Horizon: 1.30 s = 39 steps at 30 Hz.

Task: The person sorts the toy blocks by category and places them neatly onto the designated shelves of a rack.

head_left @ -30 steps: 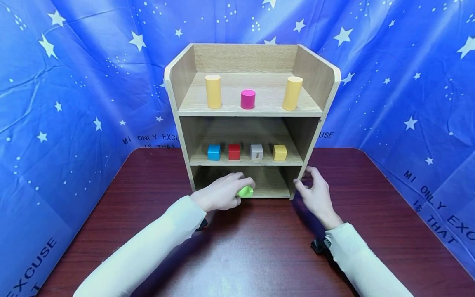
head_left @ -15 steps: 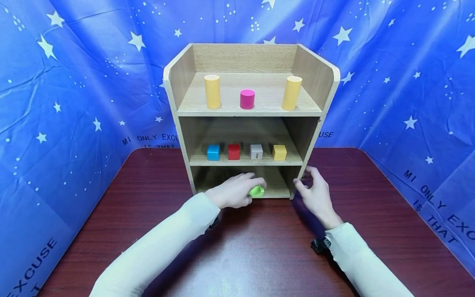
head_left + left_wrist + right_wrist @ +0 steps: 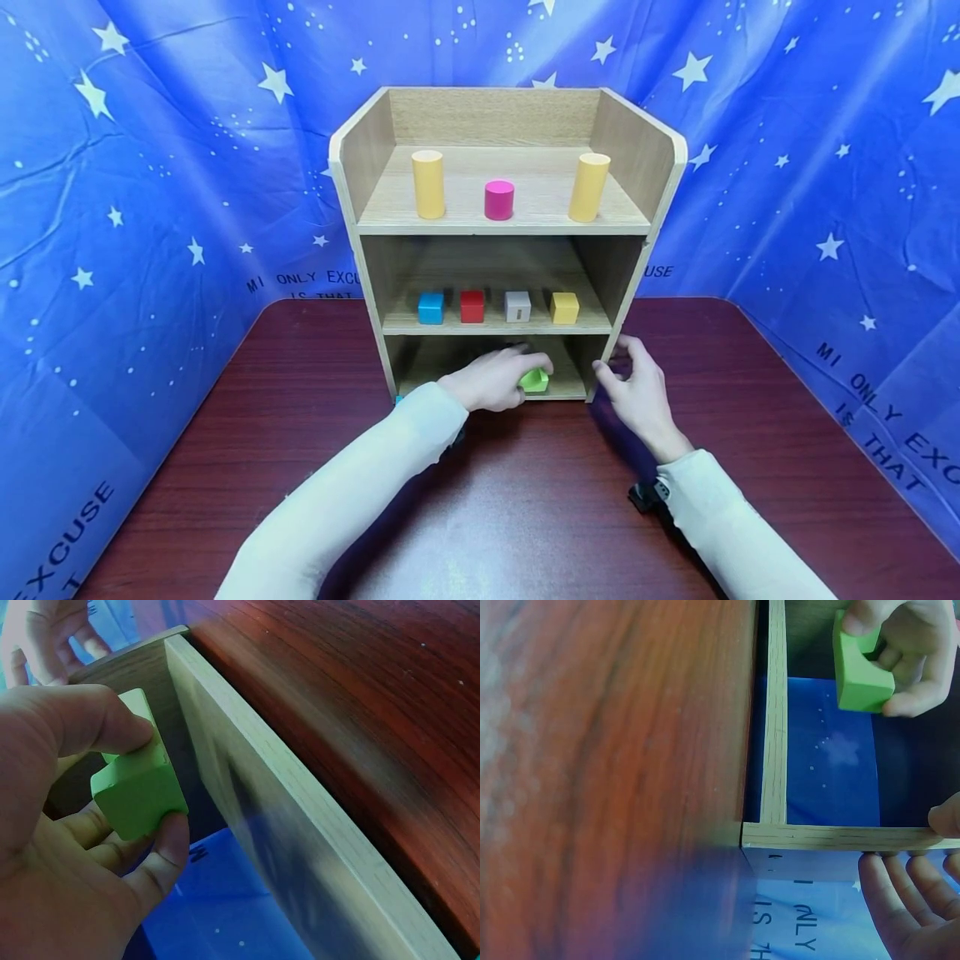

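Observation:
My left hand (image 3: 491,379) pinches a green arch block (image 3: 534,381) with a curved notch, inside the bottom compartment of a small wooden shelf (image 3: 480,230). In the left wrist view the thumb lies on one side of the green block (image 3: 135,799) and fingertips on the other, with a gap between it and the bottom board (image 3: 300,787). My right hand (image 3: 641,396) holds the shelf's right side panel (image 3: 832,837) low down, thumb at the inner side and fingers along the outside. The right wrist view also shows the green block (image 3: 855,679) in the left hand.
On the middle shelf stand a blue cube (image 3: 431,308), a red cube (image 3: 472,307), a grey cube (image 3: 517,307) and a yellow cube (image 3: 565,308). Two yellow cylinders (image 3: 428,185) flank a magenta cylinder (image 3: 498,201) above. A blue bit (image 3: 399,400) shows behind the left sleeve.
My left hand has carried the green arch block rightward along the bottom compartment. The blue bit by the left sleeve has come into view. The right hand stays on the side panel.

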### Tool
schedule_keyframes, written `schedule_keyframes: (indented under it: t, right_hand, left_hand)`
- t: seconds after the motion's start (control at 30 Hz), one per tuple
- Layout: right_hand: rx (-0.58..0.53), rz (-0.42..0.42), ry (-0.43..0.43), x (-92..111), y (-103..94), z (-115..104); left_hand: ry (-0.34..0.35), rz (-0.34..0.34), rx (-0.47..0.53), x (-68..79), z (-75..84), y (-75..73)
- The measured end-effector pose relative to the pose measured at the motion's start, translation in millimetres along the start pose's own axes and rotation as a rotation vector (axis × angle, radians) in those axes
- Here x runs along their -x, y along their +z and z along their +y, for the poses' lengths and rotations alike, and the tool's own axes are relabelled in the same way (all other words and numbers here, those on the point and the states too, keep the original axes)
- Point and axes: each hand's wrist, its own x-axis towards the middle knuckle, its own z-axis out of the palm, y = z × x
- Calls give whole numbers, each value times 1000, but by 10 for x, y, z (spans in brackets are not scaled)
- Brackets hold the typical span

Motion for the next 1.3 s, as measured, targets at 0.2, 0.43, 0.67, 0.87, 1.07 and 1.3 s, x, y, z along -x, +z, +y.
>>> schedule_keyframes:
  t: [0.2, 0.43, 0.67, 0.87, 1.07, 1.3]
  right_hand:
    - [4, -5, -9, -7, 5, 9]
    - [2, -2, -7, 7, -9, 6]
    - [3, -5, -10, 4, -13, -17]
    - [3, -10, -9, 3, -9, -14]
    - [-7, -14, -14, -2, -6, 1]
    - [5, -12, -4, 1, -11, 6]
  left_hand:
    - [-4, -19, 0, -88, -2, 84]
    - [0, -19, -2, -176, 37, 154]
    - [-14, -29, -9, -224, 51, 175]
    - [-51, -66, -1, -251, 47, 210]
    - [-66, -81, 4, -291, 28, 276]
    - [-59, -63, 9, -334, 21, 318]
